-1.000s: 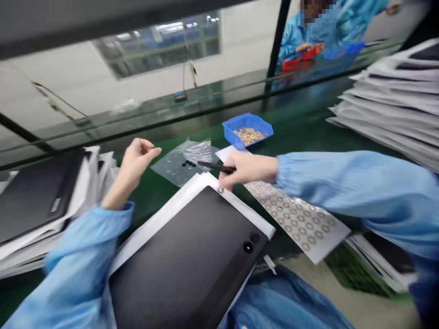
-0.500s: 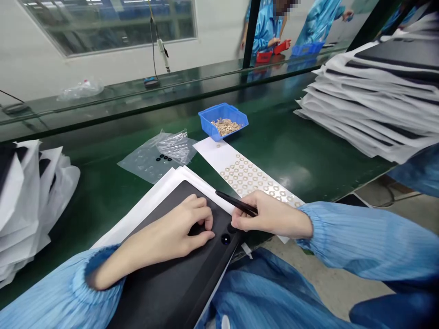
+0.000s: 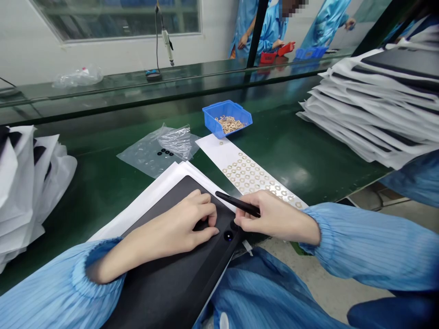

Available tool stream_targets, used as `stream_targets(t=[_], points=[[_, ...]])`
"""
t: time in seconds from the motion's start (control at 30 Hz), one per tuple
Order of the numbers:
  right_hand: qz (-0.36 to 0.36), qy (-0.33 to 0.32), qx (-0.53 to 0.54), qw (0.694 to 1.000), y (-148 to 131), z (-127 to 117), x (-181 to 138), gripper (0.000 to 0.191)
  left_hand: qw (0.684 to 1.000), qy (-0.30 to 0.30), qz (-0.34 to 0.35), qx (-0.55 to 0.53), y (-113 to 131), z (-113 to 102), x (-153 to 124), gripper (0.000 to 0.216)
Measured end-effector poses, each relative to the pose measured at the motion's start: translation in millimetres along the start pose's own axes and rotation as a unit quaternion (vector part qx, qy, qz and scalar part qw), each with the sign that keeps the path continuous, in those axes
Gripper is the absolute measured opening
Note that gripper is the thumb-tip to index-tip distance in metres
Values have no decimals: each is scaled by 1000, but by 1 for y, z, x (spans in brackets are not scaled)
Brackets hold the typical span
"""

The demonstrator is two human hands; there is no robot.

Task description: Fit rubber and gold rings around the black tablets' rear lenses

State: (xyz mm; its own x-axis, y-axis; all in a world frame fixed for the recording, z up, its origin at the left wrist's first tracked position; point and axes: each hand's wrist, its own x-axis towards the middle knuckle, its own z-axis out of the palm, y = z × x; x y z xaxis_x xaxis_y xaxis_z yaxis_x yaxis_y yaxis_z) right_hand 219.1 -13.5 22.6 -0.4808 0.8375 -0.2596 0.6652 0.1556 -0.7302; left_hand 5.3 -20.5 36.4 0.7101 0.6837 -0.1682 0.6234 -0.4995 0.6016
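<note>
A flat black tablet-like panel (image 3: 161, 278) lies tilted across the near table edge, on white wrapping (image 3: 137, 210). Along its right side are a round dial (image 3: 228, 235) with a bright spot and another dark round part at the right fingertips. My left hand (image 3: 188, 221) rests on the panel, fingers loosely curled, thumb apart from them, nothing held. My right hand (image 3: 265, 217) grips a black stylus pen (image 3: 236, 203) that points up and left, while its fingertips touch the panel's upper right corner. Behind it, a white sheet (image 3: 214, 148) carries rows of small beige rings.
A blue bin (image 3: 226, 112) of beige rings stands beyond the sheet. A clear plastic bag (image 3: 147, 157) with several black rings lies left of it. Wrapped panels are stacked at right (image 3: 370, 105) and left (image 3: 27, 196). A screwdriver (image 3: 167, 48) hangs behind; co-workers stand at back right.
The camera view has shifted slightly. Both hands keep nearly the same places on the panel, and the pen stays in my right hand, now a little flatter.
</note>
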Motion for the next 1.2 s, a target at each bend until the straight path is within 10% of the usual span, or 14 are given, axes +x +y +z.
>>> stream_targets(t=[0.2,0.43,0.9,1.2], points=[[-23,17,55,998,1,-4,-2,13,1000,7,19,5,0,1,-2,7],[7,218,252,943,11,8,-26,51,996,5,80,46,-4,5,-5,41],[-85,341,234,906,11,49,-44,3,981,-9,107,160,1,6,-5,32],[-107,402,237,878,13,70,-41,8,976,4,123,179,4,7,-3,33]])
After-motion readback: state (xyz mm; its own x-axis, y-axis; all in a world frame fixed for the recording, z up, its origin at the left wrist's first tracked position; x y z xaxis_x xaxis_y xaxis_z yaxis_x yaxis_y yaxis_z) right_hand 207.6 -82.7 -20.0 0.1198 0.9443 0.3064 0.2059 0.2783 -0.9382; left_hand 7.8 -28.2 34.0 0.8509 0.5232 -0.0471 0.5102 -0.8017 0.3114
